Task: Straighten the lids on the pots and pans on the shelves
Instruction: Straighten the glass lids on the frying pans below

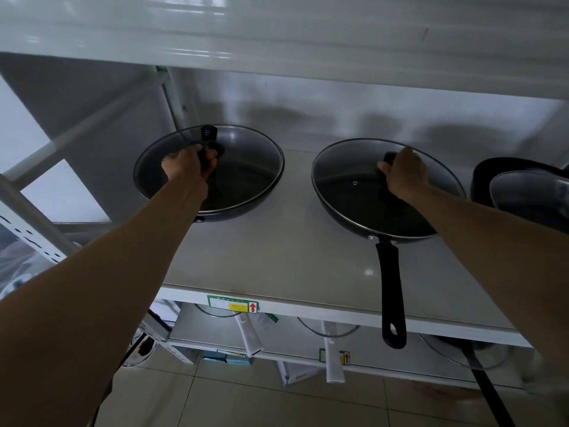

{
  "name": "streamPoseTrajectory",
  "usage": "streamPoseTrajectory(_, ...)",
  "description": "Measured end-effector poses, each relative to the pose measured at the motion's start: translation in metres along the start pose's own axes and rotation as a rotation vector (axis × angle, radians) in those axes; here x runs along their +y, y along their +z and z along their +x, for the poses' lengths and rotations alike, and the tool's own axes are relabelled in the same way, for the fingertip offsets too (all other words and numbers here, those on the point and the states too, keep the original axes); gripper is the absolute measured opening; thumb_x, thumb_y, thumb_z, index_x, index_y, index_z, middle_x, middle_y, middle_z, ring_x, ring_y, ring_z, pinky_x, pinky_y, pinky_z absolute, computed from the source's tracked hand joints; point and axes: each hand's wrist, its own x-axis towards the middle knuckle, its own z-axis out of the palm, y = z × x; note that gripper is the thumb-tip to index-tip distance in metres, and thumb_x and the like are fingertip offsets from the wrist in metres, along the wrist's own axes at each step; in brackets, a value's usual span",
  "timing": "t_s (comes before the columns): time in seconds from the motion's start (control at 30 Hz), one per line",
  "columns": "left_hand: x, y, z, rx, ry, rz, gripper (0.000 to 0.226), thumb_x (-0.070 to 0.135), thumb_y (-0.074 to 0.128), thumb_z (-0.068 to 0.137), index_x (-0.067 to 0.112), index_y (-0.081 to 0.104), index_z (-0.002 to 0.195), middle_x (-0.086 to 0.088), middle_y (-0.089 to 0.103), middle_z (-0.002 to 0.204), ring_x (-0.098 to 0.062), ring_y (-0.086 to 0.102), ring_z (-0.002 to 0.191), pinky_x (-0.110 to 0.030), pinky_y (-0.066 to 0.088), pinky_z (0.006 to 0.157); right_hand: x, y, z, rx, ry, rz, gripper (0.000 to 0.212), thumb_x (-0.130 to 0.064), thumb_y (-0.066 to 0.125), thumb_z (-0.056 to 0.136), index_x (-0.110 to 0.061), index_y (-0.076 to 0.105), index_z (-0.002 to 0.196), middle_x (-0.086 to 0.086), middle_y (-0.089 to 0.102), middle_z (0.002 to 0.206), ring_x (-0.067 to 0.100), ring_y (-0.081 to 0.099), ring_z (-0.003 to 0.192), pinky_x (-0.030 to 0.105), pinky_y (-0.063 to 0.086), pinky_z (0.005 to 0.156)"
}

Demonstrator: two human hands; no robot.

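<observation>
Fingers of my left hand are curled tight around the black knob of the glass lid on the left pan, and over on the other side my right hand is closed over the black knob of the second glass lid. Both arms are stretched out, one lid in each grip. My left lid sits inside the rim of its dark pan, back near the white upright of the rack. My right lid covers the right pan, steel rim showing all the way round the near edge, a small vent hole in the glass just beside my wrist. That pan's long black handle points straight at me and hangs out past the front edge of the white shelf. Both pans stand on this shelf, apart from each other. Far right, another dark pan with a lid leaning at a tilt. A green and yellow label is stuck on the shelf edge. Below, more lids and white handles on the lower shelf, blurred.
</observation>
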Motion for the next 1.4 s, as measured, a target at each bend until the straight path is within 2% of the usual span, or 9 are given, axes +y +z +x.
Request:
streamPoseTrajectory(0.13,0.000,0.002,0.001,0.004,0.004,-0.022,0.014,-0.005,0.050,0.089,0.004,0.056,0.081,-0.005,0.065,0.046,-0.012,0.060,0.042,-0.020,0.050,0.044,-0.001,-0.001,-0.001,-0.005,0.003,-0.006,0.054,-0.035,0.056,0.094,0.007,0.043,0.125,0.029,0.052,0.128,0.043,0.051,0.118,0.047,0.043,0.096)
streamPoseTrajectory(0.33,-0.002,0.004,-0.006,-0.008,0.003,-0.061,0.014,-0.007,0.050,0.089,0.003,0.053,0.079,-0.012,0.063,0.066,-0.013,0.059,0.041,-0.020,0.050,0.043,-0.001,-0.001,-0.003,0.007,-0.008,-0.013,0.055,-0.034,0.056,0.095,0.010,0.042,0.126,0.031,0.052,0.128,0.045,0.051,0.119,0.047,0.042,0.096)
streamPoseTrajectory(0.53,-0.004,-0.001,-0.013,-0.072,-0.007,-0.050,0.007,0.006,0.056,0.094,0.004,0.059,0.088,-0.011,0.067,0.077,-0.011,0.064,0.048,-0.021,0.056,0.052,-0.002,-0.005,-0.006,0.003,-0.003,-0.009,0.058,-0.036,0.058,0.093,0.009,0.043,0.126,0.031,0.053,0.128,0.044,0.051,0.119,0.047,0.042,0.097)
streamPoseTrajectory(0.6,-0.004,-0.003,-0.017,-0.076,-0.012,-0.050,0.009,0.012,0.060,0.094,0.003,0.061,0.092,-0.009,0.070,0.077,-0.011,0.067,0.052,-0.022,0.058,0.055,-0.003,-0.006,-0.009,-0.002,0.000,-0.011,0.059,-0.037,0.058,0.093,0.008,0.043,0.127,0.030,0.052,0.129,0.043,0.051,0.120,0.047,0.042,0.097)
streamPoseTrajectory(0.73,-0.010,-0.005,-0.033,-0.051,-0.037,-0.061,0.017,0.024,0.069,0.089,0.007,0.064,0.089,-0.001,0.074,0.059,-0.011,0.071,0.057,-0.024,0.062,0.062,-0.001,-0.011,-0.014,-0.021,0.014,0.007,0.061,-0.038,0.059,0.092,0.005,0.039,0.131,0.029,0.050,0.131,0.043,0.050,0.121,0.048,0.042,0.098)
streamPoseTrajectory(0.9,-0.026,0.006,-0.058,-0.093,-0.048,-0.052,0.025,0.030,0.072,0.086,0.007,0.064,0.082,-0.004,0.070,0.070,-0.011,0.068,0.058,-0.025,0.062,0.063,0.003,-0.020,-0.020,-0.027,-0.004,0.031,0.070,-0.040,0.055,0.094,0.005,0.029,0.140,0.028,0.045,0.138,0.042,0.045,0.128,0.048,0.039,0.105)
streamPoseTrajectory(1.1,-0.053,0.048,-0.094,-0.216,-0.076,0.093,0.017,0.022,0.067,0.090,0.006,0.064,0.085,-0.008,0.068,0.070,-0.012,0.064,0.048,-0.022,0.055,0.049,0.004,-0.033,-0.032,-0.017,-0.053,0.084,0.066,-0.040,0.053,0.095,0.003,0.031,0.140,0.025,0.047,0.138,0.038,0.047,0.127,0.046,0.040,0.105)
streamPoseTrajectory(1.2,-0.069,0.071,-0.116,-0.341,-0.098,0.191,0.014,0.021,0.067,0.089,0.007,0.064,0.092,-0.004,0.069,0.069,-0.011,0.064,0.051,-0.024,0.057,0.055,0.009,-0.040,-0.038,-0.011,-0.085,0.104,0.064,-0.040,0.053,0.095,0.002,0.033,0.140,0.023,0.048,0.138,0.035,0.048,0.127,0.044,0.041,0.105)
streamPoseTrajectory(1.4,-0.105,0.116,-0.171,-0.486,-0.087,0.302,0.016,0.019,0.066,0.090,0.012,0.064,0.076,-0.001,0.065,0.060,-0.009,0.060,0.048,-0.021,0.055,0.050,0.037,-0.058,-0.050,0.034,-0.183,0.126,0.053,-0.044,0.052,0.095,-0.004,0.044,0.129,0.017,0.057,0.127,0.031,0.056,0.115,0.040,0.046,0.092)
